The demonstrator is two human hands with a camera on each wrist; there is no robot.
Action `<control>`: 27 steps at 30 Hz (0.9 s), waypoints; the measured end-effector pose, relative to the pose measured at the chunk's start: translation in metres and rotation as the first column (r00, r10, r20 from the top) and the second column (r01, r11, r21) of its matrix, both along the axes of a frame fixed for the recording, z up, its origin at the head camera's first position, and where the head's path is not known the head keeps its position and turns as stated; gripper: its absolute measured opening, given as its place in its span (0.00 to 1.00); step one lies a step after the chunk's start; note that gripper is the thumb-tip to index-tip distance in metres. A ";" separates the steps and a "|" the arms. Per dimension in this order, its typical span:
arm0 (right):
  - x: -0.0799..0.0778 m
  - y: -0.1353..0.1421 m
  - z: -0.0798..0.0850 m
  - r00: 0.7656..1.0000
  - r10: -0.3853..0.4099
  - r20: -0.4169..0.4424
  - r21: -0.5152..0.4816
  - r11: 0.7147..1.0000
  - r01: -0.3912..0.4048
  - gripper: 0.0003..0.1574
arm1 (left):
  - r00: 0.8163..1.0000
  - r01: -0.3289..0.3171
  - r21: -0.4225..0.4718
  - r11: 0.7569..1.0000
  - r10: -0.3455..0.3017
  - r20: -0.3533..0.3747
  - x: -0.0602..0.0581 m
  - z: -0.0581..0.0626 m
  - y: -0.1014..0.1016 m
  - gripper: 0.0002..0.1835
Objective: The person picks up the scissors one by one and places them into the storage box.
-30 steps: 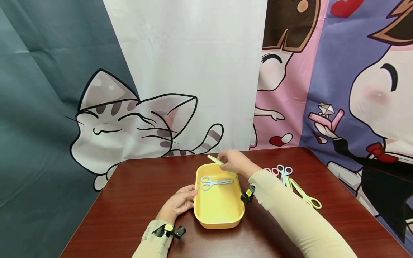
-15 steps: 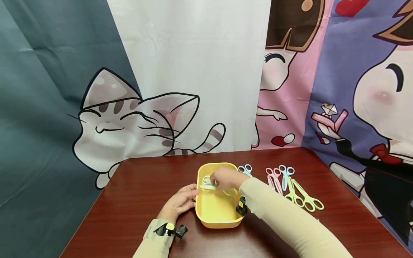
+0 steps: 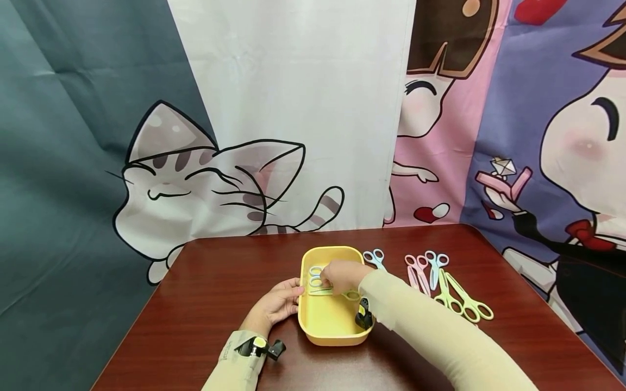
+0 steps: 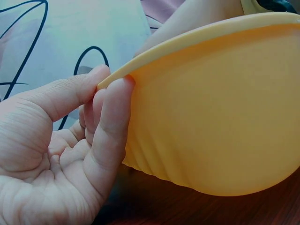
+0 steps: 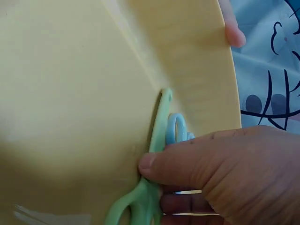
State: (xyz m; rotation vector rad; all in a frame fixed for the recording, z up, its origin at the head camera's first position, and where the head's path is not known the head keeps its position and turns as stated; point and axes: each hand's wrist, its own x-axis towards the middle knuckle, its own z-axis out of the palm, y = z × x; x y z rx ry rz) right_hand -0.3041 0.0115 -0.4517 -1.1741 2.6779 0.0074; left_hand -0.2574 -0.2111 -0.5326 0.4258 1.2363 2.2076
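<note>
My left hand (image 3: 277,304) pinches the left rim of a yellow plastic tray (image 3: 332,328), thumb and finger at the edge in the left wrist view. Inside the tray, my right hand (image 3: 344,276) holds a pair of green scissors (image 5: 161,117) near the middle, thumb on top. The green blades point toward the tray's left wall, low over its floor. Just beyond them lies a pair of light blue scissors (image 3: 315,277), mostly hidden by the right hand; one blue handle loop (image 5: 176,129) shows in the right wrist view.
Right of the tray, on the dark red table (image 3: 235,271), lie blue scissors (image 3: 375,258) by the tray's far corner, pink scissors (image 3: 417,271), more blue scissors (image 3: 435,266) and two green pairs (image 3: 469,304). A printed cloth (image 3: 293,81) hangs behind the table.
My right hand has come from above the tray's far right rim down into the tray, bringing the green scissors beside the blue pair. The left hand has stayed at the rim.
</note>
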 end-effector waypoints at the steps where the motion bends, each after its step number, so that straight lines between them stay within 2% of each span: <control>1: 0.000 0.000 0.000 1.000 -0.009 -0.002 -0.008 1.000 0.009 0.11 | 1.000 0.000 -0.002 1.000 0.000 -0.001 0.000 0.000 0.000 0.10; 9: -0.005 0.003 -0.004 0.997 -0.069 -0.017 -0.073 0.995 0.067 0.24 | 1.000 0.013 0.012 1.000 -0.013 0.008 0.000 0.001 0.001 0.12; 18: -0.002 0.003 -0.003 0.995 -0.100 -0.018 -0.046 0.994 0.099 0.24 | 0.999 0.043 0.025 0.999 -0.043 0.005 0.006 0.012 0.001 0.11; 27: -0.001 0.001 -0.001 0.994 -0.105 -0.017 -0.048 0.993 0.104 0.24 | 0.999 0.042 0.028 0.999 -0.042 -0.003 0.007 0.013 0.001 0.12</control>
